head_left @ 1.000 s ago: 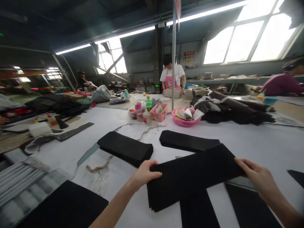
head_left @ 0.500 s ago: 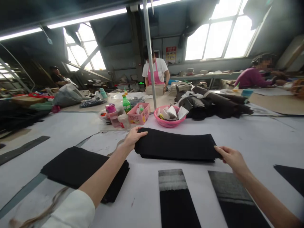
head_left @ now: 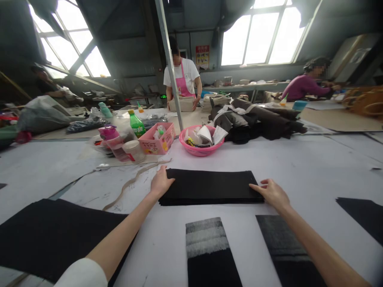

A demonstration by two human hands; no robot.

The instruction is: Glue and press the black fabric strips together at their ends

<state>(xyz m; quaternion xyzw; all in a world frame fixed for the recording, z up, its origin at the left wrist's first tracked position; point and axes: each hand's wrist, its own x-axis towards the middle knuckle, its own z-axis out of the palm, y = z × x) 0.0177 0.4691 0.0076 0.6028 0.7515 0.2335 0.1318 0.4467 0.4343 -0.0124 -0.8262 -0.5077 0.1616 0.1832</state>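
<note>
A neat stack of black rectangular sheets [head_left: 209, 186] lies on the white table in front of me. My left hand [head_left: 160, 182] grips its left end, the thumb over the top sheet and the fingers along the edge. At the right end, my right hand [head_left: 273, 194] holds the corner with a digit laid on the top sheet; its other fingers are partly hidden. Below my left forearm is a larger black stack [head_left: 60, 227]. Nearer to me lie a black strip with a greyish-white end [head_left: 206, 243] and another with a grey end [head_left: 284, 239], partly behind my right forearm.
Beyond the stack stand a pink basin [head_left: 201, 150] with scraps, a pink box [head_left: 158, 139], a green bottle [head_left: 137, 124] and a clear jar [head_left: 134, 150]. Dark rolls [head_left: 260, 119] lie behind, near a metal pole [head_left: 170, 63]. Co-workers occupy the far side.
Both hands have brought the black stack down and toward me, and its edges look more even. The right fingers have spread a little. My view has turned slightly right.
</note>
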